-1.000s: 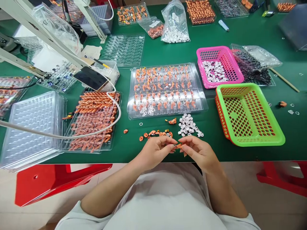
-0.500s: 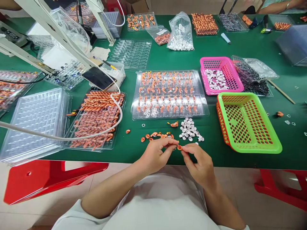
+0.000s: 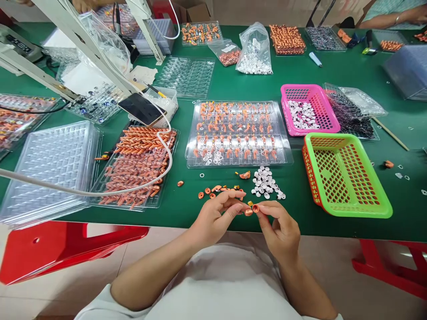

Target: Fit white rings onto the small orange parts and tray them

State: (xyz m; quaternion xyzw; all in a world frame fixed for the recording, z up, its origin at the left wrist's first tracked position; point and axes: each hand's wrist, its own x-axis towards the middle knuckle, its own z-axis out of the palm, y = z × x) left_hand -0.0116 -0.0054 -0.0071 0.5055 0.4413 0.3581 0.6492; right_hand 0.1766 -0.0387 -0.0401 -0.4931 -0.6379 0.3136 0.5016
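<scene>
Between the fingertips of my left hand point(image 3: 215, 218) is a glossy orange earphone-like shell point(image 3: 248, 213) with a small yellow tab above it. My right hand point(image 3: 280, 227) pinches a small round orange cap point(image 3: 255, 208), its hollow side showing. The two pieces are close together; whether they touch I cannot tell. Just beyond my fingers lie loose orange parts point(image 3: 218, 188) and a heap of small white round pieces point(image 3: 265, 182). Another orange part point(image 3: 245, 175) with a yellow tip rests behind them.
A clear tray point(image 3: 238, 133) of orange parts lies ahead. On the right are a green basket point(image 3: 376, 195) and a pink basket point(image 3: 328, 113) with white pieces. Filled trays point(image 3: 133, 173), stacked clear trays point(image 3: 53, 164) and a phone point(image 3: 142, 109) are left. Another person's arm point(image 3: 383, 21) shows top right.
The shell and cap, pressed close together before, now show as two separate pieces. The cap's hollow side has turned into view. My hands have shifted only slightly; the whole view moved a little.
</scene>
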